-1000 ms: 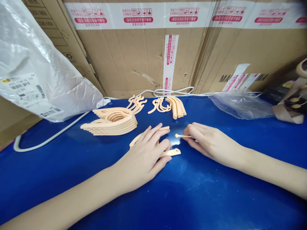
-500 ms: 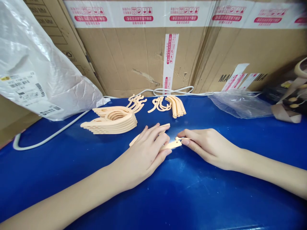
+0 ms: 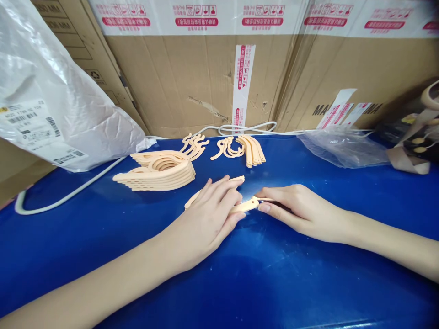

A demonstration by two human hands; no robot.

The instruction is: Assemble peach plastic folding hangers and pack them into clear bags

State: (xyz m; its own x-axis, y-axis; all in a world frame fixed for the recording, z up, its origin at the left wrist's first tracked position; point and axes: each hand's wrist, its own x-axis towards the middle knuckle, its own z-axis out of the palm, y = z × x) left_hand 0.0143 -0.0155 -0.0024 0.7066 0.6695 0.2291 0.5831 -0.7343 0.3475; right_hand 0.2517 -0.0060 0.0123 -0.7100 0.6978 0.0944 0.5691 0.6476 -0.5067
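My left hand (image 3: 205,226) lies palm down over two cream plastic hanger arms. One arm (image 3: 192,199) shows past its far side. The other arm (image 3: 247,206) sticks out to the right between thumb and fingers, its holed end exposed. My right hand (image 3: 307,212) pinches a thin cream hanger hook (image 3: 263,199) between thumb and fingertips. The hook's small end touches or overlaps the holed end; whether it sits in the hole I cannot tell. Most of the hook is hidden by my right fingers.
A stack of folding hangers (image 3: 157,180) lies behind my left hand. Loose hooks (image 3: 226,150) and hanger arms (image 3: 254,151) lie farther back. Around the blue table (image 3: 267,278) are cardboard boxes (image 3: 192,82), a silver bag (image 3: 75,105), a white cable (image 3: 68,201) and a clear plastic bag (image 3: 343,148).
My right hand has brought the hook's end slightly closer to the arm's holed end, where they now meet. My left hand has stayed in place. The view has shifted slightly.
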